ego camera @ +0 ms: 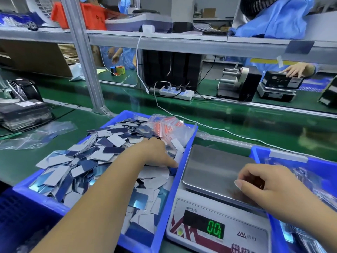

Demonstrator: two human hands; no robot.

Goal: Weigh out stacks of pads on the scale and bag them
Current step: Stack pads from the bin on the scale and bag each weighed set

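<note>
1. At 9 o'clock on the green counter (21, 161) lie a few clear plastic bags (36, 134), thin and glossy, some with dark pads inside; a black stack (23, 114) of flat items sits behind them
2. The left bin (60, 203), blue rigid plastic with straight walls, is heaped with loose pads (87, 161): thin flat rectangles with rounded corners, matte grey on one face, dark blue or mirror-shiny on the other, lying at all angles. At its 1 o'clock corner rests a bundle of small bags (169, 125) with red strips
3. The left hand (155, 152) reaches into the pile at the bin's right wall, palm down, fingers dug among the pads; whether they have closed on any pad I cannot tell, since the fingertips are hidden
4. The scale (218, 225) stands just beside the bin, toward 5 o'clock. Its brushed steel pan (209, 167) is smooth, square and bare, and the green display (216, 229) reads about zero, so I judge no stack is being weighed yet
5. The right hand (269, 181) hovers over the pan's near right corner, fingers loosely curled and grasping nothing
6. The right bin (262, 154), also blue, at 3 o'clock, holds crinkled shiny bags (310, 179) that look already filled, which suggests earlier batches are done
7. Left to do, as I judge it: gather a stack, weigh it, bag it, and repeat, since the pile is large
</note>
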